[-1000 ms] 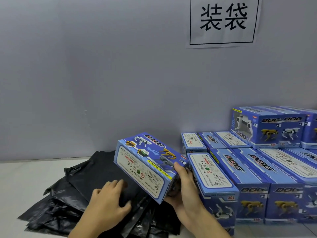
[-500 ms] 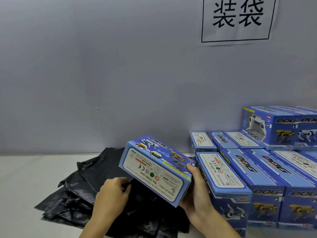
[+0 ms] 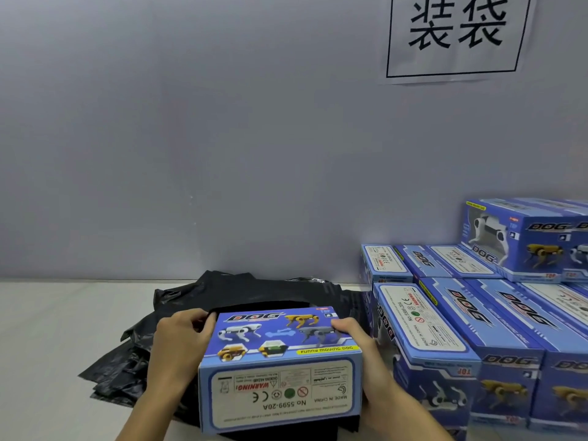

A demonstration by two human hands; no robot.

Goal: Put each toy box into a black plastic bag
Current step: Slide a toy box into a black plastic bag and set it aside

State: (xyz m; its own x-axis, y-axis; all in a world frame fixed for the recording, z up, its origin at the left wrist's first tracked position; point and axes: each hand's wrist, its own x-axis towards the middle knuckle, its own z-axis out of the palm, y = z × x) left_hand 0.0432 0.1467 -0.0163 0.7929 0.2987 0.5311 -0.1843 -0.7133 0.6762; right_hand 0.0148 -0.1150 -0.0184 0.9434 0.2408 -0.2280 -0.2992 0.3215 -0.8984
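Note:
A blue toy box (image 3: 280, 361) with robot dog pictures lies level over the pile of black plastic bags (image 3: 178, 313). Its far end sits at the dark mouth of the top bag (image 3: 264, 305). My right hand (image 3: 359, 351) grips the box's right side, thumb on its top. My left hand (image 3: 181, 342) pinches the bag's edge at the box's left far corner, holding the mouth up. The white warning label end of the box faces me.
Several identical blue toy boxes (image 3: 477, 329) are stacked on the right, right beside my right hand, with a higher row (image 3: 525, 240) at the back. The white tabletop (image 3: 47, 345) stretches left. A grey wall with a paper sign (image 3: 455, 36) stands behind.
The box has turned from tilted to level and come down to the bag's mouth. My left hand has lifted the bag's edge, opening the mouth.

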